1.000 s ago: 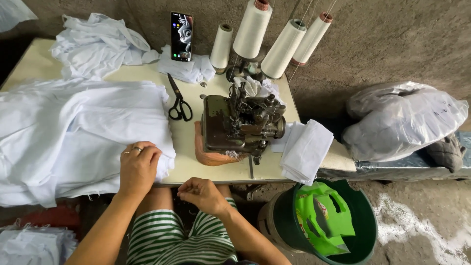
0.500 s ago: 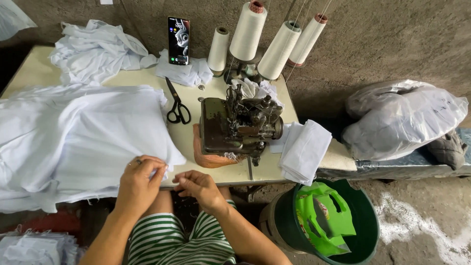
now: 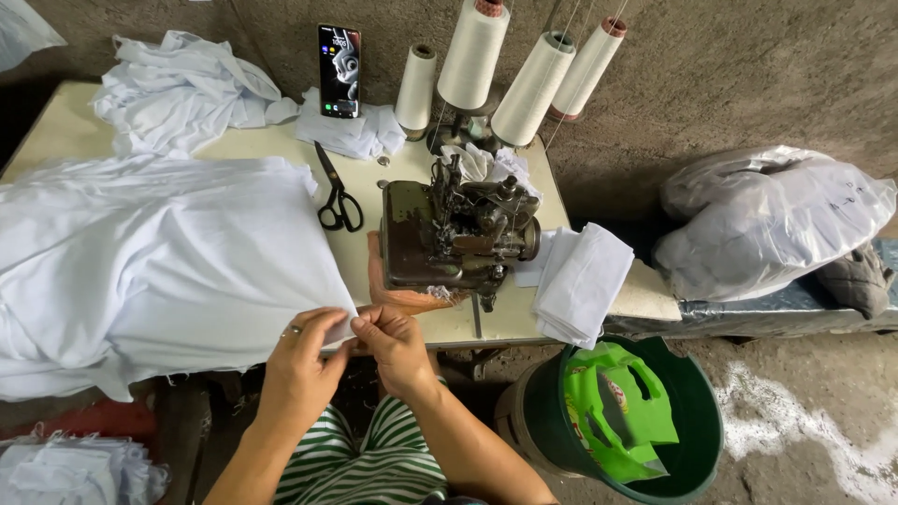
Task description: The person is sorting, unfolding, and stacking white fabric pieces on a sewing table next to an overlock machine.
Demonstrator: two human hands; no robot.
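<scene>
A large white fabric piece (image 3: 159,262) lies spread over the left half of the table. My left hand (image 3: 304,360) pinches its near right corner at the table's front edge. My right hand (image 3: 393,341) meets it there and grips the same corner of cloth with its fingertips. Both hands sit just in front of the dark old sewing machine (image 3: 454,234), a little left of its base. Black scissors (image 3: 335,192) lie on the table between the fabric and the machine.
A phone (image 3: 339,70) stands propped at the table's back beside several white thread cones (image 3: 472,56). More white cloth (image 3: 182,89) is heaped back left, folded white pieces (image 3: 580,285) right of the machine. A green bucket (image 3: 692,421) holds a green bag. A stuffed plastic sack (image 3: 772,220) lies right.
My right hand rose from my lap to the fabric's corner. My left hand shifted from resting on the cloth to pinching that corner, and the fabric edge was drawn toward me.
</scene>
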